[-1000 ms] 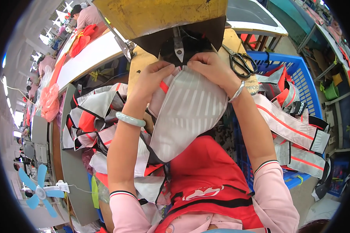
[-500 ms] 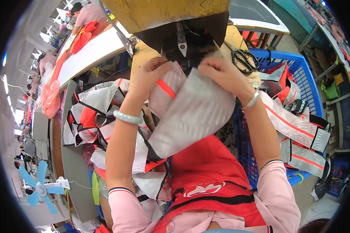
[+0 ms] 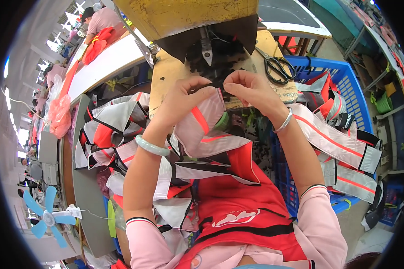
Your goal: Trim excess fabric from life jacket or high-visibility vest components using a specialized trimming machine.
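My left hand (image 3: 188, 98) pinches the upper edge of a silvery-grey fabric piece (image 3: 211, 112) with an orange-red stripe and dark edging. At its black top corner, my right hand (image 3: 253, 92) is closed in a pinch; the small dark part between the two hands is partly hidden by the fingers. The rest of the piece hangs in folds over my red apron (image 3: 238, 201). Just beyond my fingers, a pointed metal tip (image 3: 206, 53) sticks down from under a yellow machine housing (image 3: 188, 20), above a wooden board (image 3: 166, 80) littered with black scraps.
Black-handled scissors (image 3: 278, 69) lie at the board's right. Similar fabric pieces (image 3: 116, 116) are heaped on the left, with more in a blue basket (image 3: 352, 85) on the right. A small blue fan (image 3: 48, 217) stands lower left. Another person (image 3: 101, 20) sits far left.
The fabric has swung from a broad lifted panel into hanging folds, showing its red side. My hands have come closer together and slightly toward me, off the metal tip.
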Demonstrator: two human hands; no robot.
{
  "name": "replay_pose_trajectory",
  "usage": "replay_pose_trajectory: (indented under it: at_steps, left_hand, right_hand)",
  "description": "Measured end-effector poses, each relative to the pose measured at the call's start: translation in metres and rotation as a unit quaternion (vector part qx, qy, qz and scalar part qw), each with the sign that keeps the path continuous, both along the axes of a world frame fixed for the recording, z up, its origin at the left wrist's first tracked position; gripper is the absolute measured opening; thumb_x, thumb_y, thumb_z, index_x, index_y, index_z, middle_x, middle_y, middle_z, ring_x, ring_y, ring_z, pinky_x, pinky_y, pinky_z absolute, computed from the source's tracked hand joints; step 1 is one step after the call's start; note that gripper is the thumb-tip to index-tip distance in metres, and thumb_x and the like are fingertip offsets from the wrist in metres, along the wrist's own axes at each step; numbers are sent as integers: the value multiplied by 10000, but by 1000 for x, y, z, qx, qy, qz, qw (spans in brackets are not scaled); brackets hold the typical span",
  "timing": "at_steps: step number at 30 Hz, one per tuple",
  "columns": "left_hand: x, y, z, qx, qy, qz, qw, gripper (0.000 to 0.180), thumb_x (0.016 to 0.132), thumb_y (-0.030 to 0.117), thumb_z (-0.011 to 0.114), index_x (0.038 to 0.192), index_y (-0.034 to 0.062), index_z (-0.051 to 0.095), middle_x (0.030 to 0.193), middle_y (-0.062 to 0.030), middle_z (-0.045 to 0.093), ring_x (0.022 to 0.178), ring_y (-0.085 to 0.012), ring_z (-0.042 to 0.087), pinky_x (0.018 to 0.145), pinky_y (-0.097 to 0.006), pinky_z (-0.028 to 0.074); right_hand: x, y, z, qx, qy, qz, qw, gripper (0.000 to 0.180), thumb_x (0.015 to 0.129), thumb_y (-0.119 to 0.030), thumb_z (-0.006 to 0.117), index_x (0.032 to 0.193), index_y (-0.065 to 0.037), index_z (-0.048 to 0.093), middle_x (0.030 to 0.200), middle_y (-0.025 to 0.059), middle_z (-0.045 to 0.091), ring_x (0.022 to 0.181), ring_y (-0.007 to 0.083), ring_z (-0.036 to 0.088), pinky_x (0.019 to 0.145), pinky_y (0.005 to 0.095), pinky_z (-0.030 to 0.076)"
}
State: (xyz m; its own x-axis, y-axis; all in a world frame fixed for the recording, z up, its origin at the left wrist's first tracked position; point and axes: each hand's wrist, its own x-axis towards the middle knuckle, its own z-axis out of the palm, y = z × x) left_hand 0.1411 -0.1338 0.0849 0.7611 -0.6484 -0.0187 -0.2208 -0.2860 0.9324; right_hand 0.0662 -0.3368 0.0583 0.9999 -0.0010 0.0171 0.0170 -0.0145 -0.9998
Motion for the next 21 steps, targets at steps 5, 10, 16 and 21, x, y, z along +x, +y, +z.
replay_pose_trajectory:
  at_steps: [5, 10, 16, 21]
  left_hand:
    - [5, 0, -2, 6, -17, -13, 1000, 259, 853, 200, 695, 1005, -8, 665, 854, 23, 627, 796, -50, 533, 720, -211, 435]
    - [8, -2, -1, 16, -17, -10, 1000, 286, 844, 230, 696, 990, -12, 660, 832, 11, 619, 791, -58, 526, 710, -224, 431]
    - [15, 1, -5, 9, -6, -12, 1000, 284, 844, 235, 690, 975, -16, 661, 829, 3, 623, 792, -53, 524, 715, -228, 435]
    - [28, -4, -6, 18, 9, 17, 1000, 271, 856, 201, 688, 1014, -18, 663, 879, 19, 622, 804, -50, 535, 725, -207, 434]
  right_hand:
    - [9, -1, -6, 26, 1, 7, 1000, 200, 875, -219, 649, 928, -29, 610, 757, -44, 530, 594, 20, 452, 502, 191, 369]
    - [15, -4, -6, 31, 15, 25, 999, 189, 869, -213, 645, 919, -34, 609, 739, -45, 525, 590, 25, 455, 499, 195, 368]
    - [24, 1, -6, 12, 12, 23, 1000, 181, 871, -211, 641, 916, -39, 611, 707, -51, 512, 573, 26, 445, 494, 194, 351]
    - [39, 6, -16, 42, -4, -30, 999, 163, 873, -205, 634, 902, -49, 596, 687, -56, 493, 556, 27, 421, 493, 197, 341]
